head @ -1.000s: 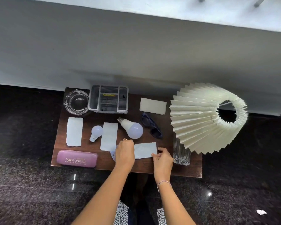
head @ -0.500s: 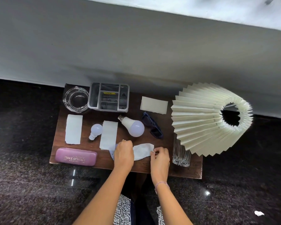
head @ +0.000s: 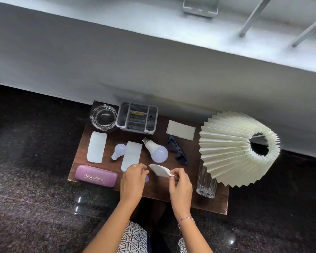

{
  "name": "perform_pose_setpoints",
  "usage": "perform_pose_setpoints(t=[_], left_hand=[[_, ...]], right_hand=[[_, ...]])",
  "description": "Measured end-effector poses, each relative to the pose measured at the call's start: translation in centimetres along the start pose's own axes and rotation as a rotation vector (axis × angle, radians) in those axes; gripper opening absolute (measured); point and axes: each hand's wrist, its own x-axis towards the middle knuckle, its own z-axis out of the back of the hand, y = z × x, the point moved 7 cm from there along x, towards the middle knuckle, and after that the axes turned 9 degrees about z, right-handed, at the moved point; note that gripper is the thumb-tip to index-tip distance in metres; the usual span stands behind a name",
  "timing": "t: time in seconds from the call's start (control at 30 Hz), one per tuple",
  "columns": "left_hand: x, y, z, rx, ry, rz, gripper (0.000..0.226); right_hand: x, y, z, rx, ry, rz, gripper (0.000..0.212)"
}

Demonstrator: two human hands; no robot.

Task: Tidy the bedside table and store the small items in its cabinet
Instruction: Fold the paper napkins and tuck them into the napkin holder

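Early going, I'd say: right hand (head: 181, 185) pinches a paper slip (head: 160, 170) over the six o'clock edge of the bedside table (head: 217, 203), left hand (head: 133, 179) curled alongside, its hold unclear, while big bulb (head: 156, 149), sunglasses (head: 177, 150) and the eight o'clock purple case (head: 96, 176) wait unstored.

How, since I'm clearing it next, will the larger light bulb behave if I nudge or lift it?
The larger light bulb lies on its side on the table, so its round dome will probably let it roll, likely curving around its narrow base. The smooth dome may slip in a loose pinch. It looks light for its size.
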Motion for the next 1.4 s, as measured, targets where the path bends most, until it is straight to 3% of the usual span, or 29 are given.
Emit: perform_pose_setpoints(t=[0.13,0.37,0.43,0.57,0.83,1.17,1.4], left_hand=[[0.4,-0.5,2.3,-0.160,-0.018,-0.132,0.027],[1.9,-2.9,3.5,-0.129,0.176,-0.311,0.052],[2.6,-3.3,3.6,-0.139,0.189,-0.343,0.046],[4.4,-3.5,4.3,-0.104,0.081,-0.382,0.013],[8.2,-4.8,9.1,-0.188,-0.076,-0.422,0.003],[12.5,-7.5,12.2,-0.230,-0.046,-0.452,0.010],[15.9,-8.2,13.3,-0.248,-0.067,-0.372,0.014]], right_hand=[[0.6,2.3,0.0,0.006,0.003,0.094,0.024],[2.7,6.7,0.3,0.056,0.003,0.251,0.022],[3.4,7.8,0.4,0.072,0.002,0.302,0.022],[5.1,9.8,0.4,0.099,0.016,0.410,0.020],[9.2,12.4,-1.2,0.113,0.097,0.486,0.054],[14.4,16.6,-2.6,-0.026,-0.018,0.500,0.009],[17.4,17.1,-2.3,0.024,-0.085,0.413,0.014]])
